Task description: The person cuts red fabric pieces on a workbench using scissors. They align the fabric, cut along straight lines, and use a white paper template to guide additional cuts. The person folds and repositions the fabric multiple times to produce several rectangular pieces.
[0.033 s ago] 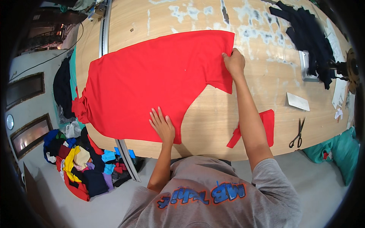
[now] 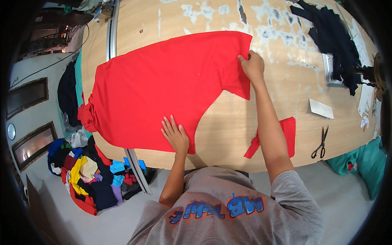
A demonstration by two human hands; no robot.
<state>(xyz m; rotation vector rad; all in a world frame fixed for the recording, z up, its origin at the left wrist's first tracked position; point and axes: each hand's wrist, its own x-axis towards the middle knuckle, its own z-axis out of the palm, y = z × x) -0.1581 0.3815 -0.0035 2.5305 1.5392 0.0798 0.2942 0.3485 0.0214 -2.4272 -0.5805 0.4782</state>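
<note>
A large piece of red fabric [image 2: 155, 90] lies spread over the wooden table, with a curved cut-out on its near right side and a bunched end at the left. My left hand [image 2: 175, 136] rests flat on its near edge, fingers spread. At the right edge my right hand [image 2: 253, 67] pinches the fabric between thumb and fingers; the fingertips are partly hidden. Beneath my right forearm is a smaller folded red cloth piece [image 2: 289, 134], partly covered by the arm. Black scissors [image 2: 321, 143] lie to the right of it.
On the table [image 2: 220, 130], dark cloth pieces [image 2: 332, 41] lie at the far right, with a folded white card [image 2: 320, 109] nearer. A metal rail [image 2: 138, 171] shows at the left. Colourful cloth [image 2: 87, 175] is heaped on the left floor; a green bag [image 2: 363, 163] stands right.
</note>
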